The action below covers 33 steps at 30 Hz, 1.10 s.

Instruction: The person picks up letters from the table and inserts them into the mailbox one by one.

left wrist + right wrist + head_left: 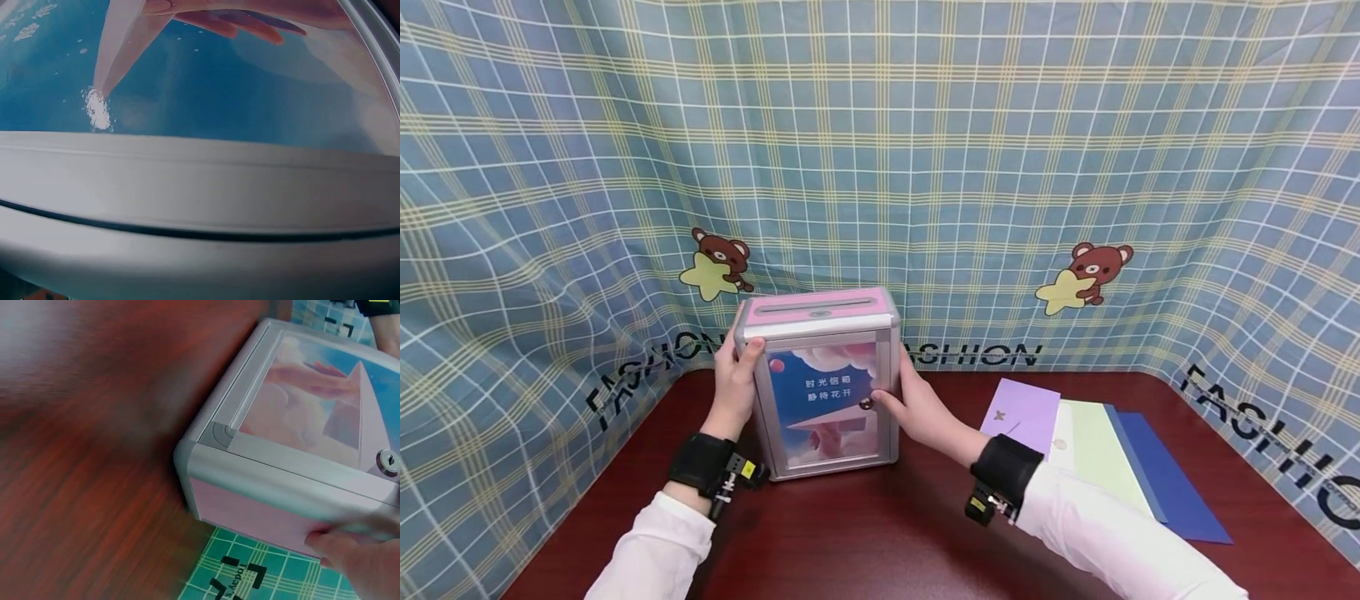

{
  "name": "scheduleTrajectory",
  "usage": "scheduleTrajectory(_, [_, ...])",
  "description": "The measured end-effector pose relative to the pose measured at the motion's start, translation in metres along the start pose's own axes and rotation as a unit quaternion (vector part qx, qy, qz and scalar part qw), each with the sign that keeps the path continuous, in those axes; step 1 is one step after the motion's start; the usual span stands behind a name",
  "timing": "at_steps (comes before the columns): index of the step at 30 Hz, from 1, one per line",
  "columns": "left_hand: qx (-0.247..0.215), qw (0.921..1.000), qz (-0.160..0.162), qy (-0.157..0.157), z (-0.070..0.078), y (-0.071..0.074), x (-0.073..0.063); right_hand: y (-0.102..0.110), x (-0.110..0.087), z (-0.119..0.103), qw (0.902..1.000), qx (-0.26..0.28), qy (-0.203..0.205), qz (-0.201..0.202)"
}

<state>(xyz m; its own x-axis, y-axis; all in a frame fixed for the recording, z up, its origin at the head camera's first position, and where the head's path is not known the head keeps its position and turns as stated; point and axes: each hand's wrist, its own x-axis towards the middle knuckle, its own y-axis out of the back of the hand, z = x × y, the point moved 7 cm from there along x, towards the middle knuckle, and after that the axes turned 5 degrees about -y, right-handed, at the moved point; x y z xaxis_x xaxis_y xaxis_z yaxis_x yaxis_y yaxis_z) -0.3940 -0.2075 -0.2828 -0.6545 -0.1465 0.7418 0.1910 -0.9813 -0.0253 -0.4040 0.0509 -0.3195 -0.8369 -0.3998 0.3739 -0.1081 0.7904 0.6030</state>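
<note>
A silver-framed pink letter box (pixel 820 421) stands upright and slightly turned on the left half of the table, its picture front facing me. A long slot (pixel 820 306) runs across its pink top. My left hand (pixel 735 387) grips its left side, thumb on the front frame near the upper corner. On the opposite side my right hand (pixel 919 404) holds the box, thumb reaching the front beside a small round lock (pixel 389 461). Most fingers of both hands are hidden behind the box. Only the box's front and frame fill the left wrist view.
To the right on the dark red table (pixel 850 542) lie a purple envelope (pixel 1026 412), a pale green one (pixel 1105 446) and a blue one (pixel 1183 483), overlapping. A checked cloth (pixel 880 167) with bears hangs behind and at both sides.
</note>
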Motion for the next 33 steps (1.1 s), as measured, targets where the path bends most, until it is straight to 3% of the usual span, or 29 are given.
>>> scheduleTrajectory(8, [-0.016,0.999,-0.031,-0.026,0.01,-0.03,-0.007,0.025,-0.029,0.005,0.9992,-0.037,0.002,0.015])
scheduleTrajectory(21, [-0.057,0.9947,-0.08,-0.03,0.02,-0.071,-0.017,0.054,-0.07,0.001,0.998,-0.042,0.005,0.047])
scheduleTrajectory(33, [-0.066,0.9917,-0.105,-0.035,0.026,-0.108,-0.023,0.079,-0.097,0.01,0.9977,-0.033,-0.032,0.05])
